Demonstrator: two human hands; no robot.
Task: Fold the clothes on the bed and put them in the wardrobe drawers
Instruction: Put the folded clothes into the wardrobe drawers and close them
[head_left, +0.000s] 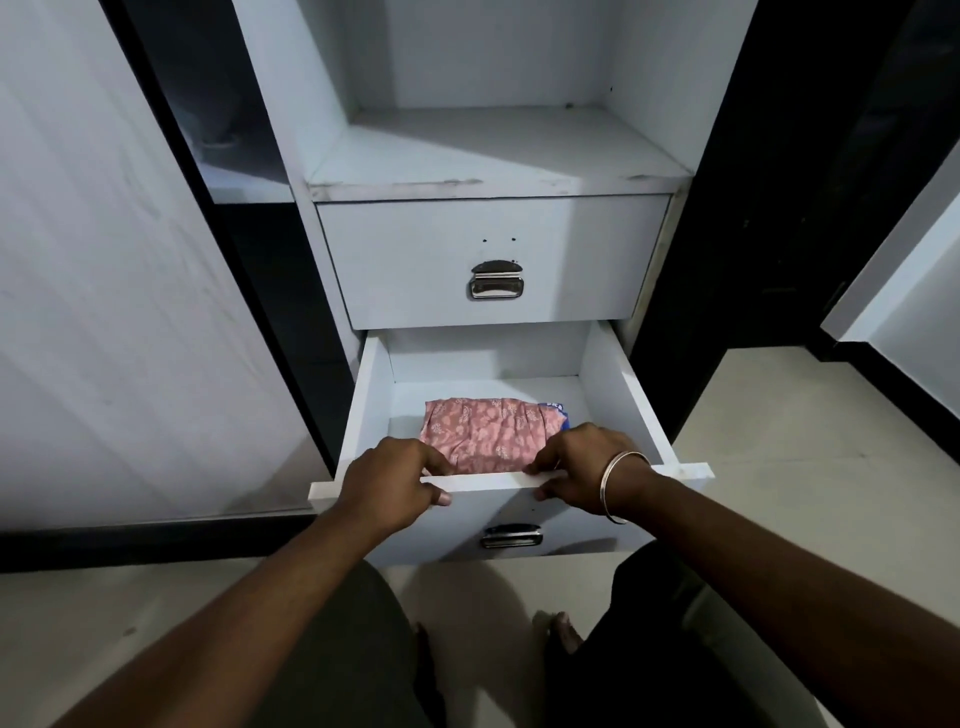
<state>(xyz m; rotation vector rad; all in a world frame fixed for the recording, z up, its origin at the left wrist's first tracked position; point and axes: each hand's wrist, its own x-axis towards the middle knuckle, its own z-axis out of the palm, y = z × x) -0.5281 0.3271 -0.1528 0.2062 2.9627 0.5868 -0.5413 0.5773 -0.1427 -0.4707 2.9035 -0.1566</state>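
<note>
Lower drawer (613, 400) of the white wardrobe stands pulled well out; it serves as the landmark here. Inside it, against the front panel, lies a folded pink printed garment (483, 431), with a sliver of blue fabric (557, 410) showing at the garment's right end. Rest of the drawer floor behind the garment shows bare white.

Left hand (387, 480) grips the top edge of the drawer's front panel, fingers curled over the inside, thumb on the outer face. Right hand (576, 467), wearing a metal bangle (621, 486), clasps the same edge further right, fingers hooked over it, thumb underneath. Neither hand holds cloth.

Above the open drawer, the upper drawer (493, 260) is closed, its chrome cup handle (496, 280) unused. The open drawer's own handle (511, 535) sits below the hands, untouched.

Judgement: garment stowed; likely next is pushing the drawer shut.

Risks:
- Fingertips curled inside the front edge could get nipped against the upper drawer's underside if not released in time.
- Uneven push from the two hands may skew the drawer on its runners and jam it.
- Garment sits close to the front; a hard shove could slide and unfold it.
</note>
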